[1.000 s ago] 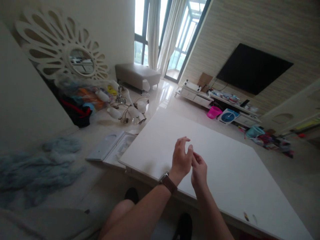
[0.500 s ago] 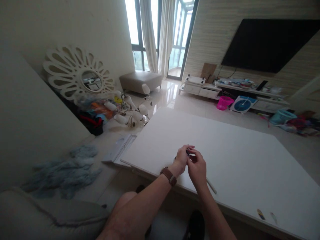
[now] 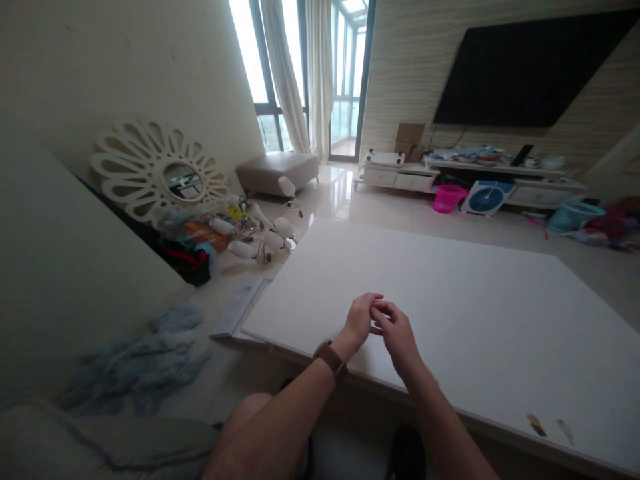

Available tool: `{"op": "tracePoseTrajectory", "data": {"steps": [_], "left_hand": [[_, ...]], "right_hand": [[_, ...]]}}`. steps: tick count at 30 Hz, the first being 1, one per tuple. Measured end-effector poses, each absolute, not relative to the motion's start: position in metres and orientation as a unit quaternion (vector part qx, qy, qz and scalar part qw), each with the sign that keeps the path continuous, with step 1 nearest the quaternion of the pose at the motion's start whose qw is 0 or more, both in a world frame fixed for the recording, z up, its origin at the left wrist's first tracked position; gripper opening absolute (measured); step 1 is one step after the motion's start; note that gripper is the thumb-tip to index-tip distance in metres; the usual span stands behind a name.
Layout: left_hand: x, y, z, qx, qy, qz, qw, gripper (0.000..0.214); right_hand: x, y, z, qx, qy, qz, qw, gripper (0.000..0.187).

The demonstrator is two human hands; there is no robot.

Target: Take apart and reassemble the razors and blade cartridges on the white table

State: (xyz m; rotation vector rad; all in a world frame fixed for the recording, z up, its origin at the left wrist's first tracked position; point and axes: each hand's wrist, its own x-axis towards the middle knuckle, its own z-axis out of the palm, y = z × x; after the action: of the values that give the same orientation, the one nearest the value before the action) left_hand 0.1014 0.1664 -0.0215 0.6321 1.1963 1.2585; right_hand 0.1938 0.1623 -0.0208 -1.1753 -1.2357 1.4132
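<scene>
Over the near edge of the white tabletop (image 3: 465, 320), my two hands meet at the fingertips. My left hand (image 3: 358, 321), with a brown-strapped watch (image 3: 331, 359) on its wrist, has its fingers curled inward. Bent fingers of my right hand (image 3: 400, 333) press against the left fingers from the other side. Whatever lies between them, if anything, is hidden or too small to name. To the right on the tabletop are a small yellow-and-dark piece (image 3: 536, 424) and a small greyish piece (image 3: 566, 431).
A pale flat panel or box (image 3: 240, 310) lies beside the table's left edge. On the floor to the left are a chandelier (image 3: 265, 237), bags and greyish-blue cloth (image 3: 145, 360). Further back stand a bench (image 3: 277, 173), a pink basket (image 3: 449, 199) and a low TV cabinet (image 3: 380, 177).
The view has shifted slightly. A small dark item seen between my hands before no longer shows. The pale stick by my right forearm is now mostly or wholly out of sight.
</scene>
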Motion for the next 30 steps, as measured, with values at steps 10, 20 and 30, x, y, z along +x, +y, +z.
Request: {"op": "tracePoseTrajectory", "data": {"steps": [10, 20, 30], "left_hand": [[0.096, 0.159, -0.016, 0.385, 0.491, 0.509, 0.592, 0.033], [0.093, 0.160, -0.015, 0.389, 0.513, 0.509, 0.571, 0.030], [0.096, 0.160, -0.020, 0.355, 0.542, 0.501, 0.573, 0.029]], "right_hand": [[0.198, 0.163, -0.025, -0.491, -0.586, 0.457, 0.454, 0.035], [0.190, 0.163, -0.028, -0.482, -0.535, 0.522, 0.457, 0.032], [0.193, 0.164, -0.033, -0.497, -0.527, 0.507, 0.467, 0.038]]}}
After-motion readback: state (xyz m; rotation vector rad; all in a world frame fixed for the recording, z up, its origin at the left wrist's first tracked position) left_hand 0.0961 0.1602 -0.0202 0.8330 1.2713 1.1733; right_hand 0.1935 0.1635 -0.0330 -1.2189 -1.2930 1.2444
